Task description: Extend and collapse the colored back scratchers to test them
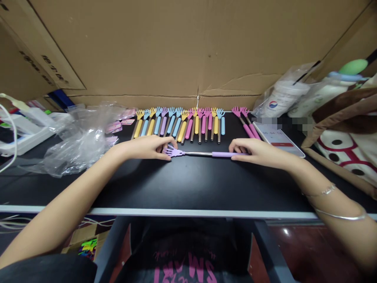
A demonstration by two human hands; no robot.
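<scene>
A purple telescopic back scratcher lies level across the black table, its metal rod showing between the claw head and the handle. My left hand pinches the claw end. Around the handle's far end, the fingers of my right hand are closed. Just behind is a row of back scratchers in yellow, blue, purple and pink, claws pointing away. Two pink back scratchers lie apart from the row, behind my right hand.
Crumpled clear plastic bags and a white power strip are at left. A phone, a bagged cup and a brown-trimmed bag sit at right. Cardboard walls the back. Below the table, a box holds colourful pieces.
</scene>
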